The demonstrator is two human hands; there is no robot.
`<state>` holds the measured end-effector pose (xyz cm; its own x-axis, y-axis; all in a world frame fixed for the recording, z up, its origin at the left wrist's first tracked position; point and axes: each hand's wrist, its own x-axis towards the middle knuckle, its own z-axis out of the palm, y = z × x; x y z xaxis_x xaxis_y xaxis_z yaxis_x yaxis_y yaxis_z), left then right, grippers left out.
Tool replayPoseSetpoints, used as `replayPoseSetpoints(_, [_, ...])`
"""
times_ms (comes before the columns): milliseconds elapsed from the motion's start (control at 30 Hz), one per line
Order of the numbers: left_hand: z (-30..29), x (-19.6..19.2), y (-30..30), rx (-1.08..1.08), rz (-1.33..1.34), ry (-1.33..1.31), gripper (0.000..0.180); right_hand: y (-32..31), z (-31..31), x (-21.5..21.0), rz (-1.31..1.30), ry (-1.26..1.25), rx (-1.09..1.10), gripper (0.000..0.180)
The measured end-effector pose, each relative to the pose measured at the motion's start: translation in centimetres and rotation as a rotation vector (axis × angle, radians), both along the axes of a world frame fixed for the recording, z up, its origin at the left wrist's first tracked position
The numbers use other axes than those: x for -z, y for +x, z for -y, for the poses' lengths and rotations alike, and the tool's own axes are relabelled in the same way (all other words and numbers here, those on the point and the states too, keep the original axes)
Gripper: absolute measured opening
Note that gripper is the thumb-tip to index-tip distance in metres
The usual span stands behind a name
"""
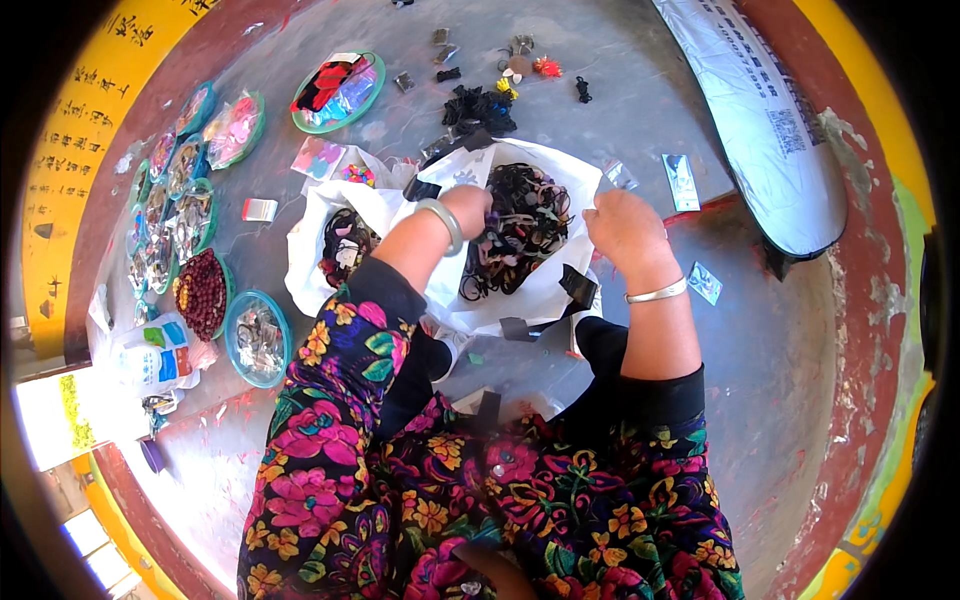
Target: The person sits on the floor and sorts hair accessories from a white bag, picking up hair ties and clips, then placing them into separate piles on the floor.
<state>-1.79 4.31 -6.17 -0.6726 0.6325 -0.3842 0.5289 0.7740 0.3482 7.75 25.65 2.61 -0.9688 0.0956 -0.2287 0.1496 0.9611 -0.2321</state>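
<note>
A large white bag sits mouth-up on the floor in front of me, filled with a tangle of dark bands or cords with bits of purple and brown. My right hand is closed on the bag's right rim. Over the bag's left side, my left hand has its fingers curled at the tangle; what they hold, if anything, is hidden. Left of it stands a second white bag holding more dark bands and pale tags.
Several baskets of packaged small goods line the left, among them a blue basket and a green basket. Dark red beads fill another. Beyond the bags lies a black heap. A long silver cover rests at right.
</note>
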Motion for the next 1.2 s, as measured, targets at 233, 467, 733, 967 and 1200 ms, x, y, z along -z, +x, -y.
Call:
replayPoseSetpoints(233, [2.1, -2.3, -1.9, -0.265, 0.391, 0.241, 0.017, -0.6, 0.0, 0.5, -0.048, -0.006, -0.037, 0.028])
replayPoseSetpoints(467, [1.6, -3.0, -0.8, -0.449, 0.697, 0.389, 0.02, -1.2, 1.2, -0.5, -0.035, -0.029, -0.065, 0.025])
replayPoseSetpoints(733, [-1.2, -4.2, 0.9, -0.352, 0.445, 0.418, 0.035, -2.0, 1.4, -0.8, 0.034, 0.04, -0.057, 0.021])
replayPoseSetpoints(967, [-0.6, 0.9, 2.8, 0.411, 0.347, -0.342, 0.026, -2.2, 1.4, -0.1, -0.024, -0.013, -0.068, 0.024])
replayPoseSetpoints(1200, [1.4, 0.8, 0.2, 0.167, 0.276, -0.694, 0.03, -2.0, 1.5, -0.5, -0.002, -0.004, -0.07, 0.023])
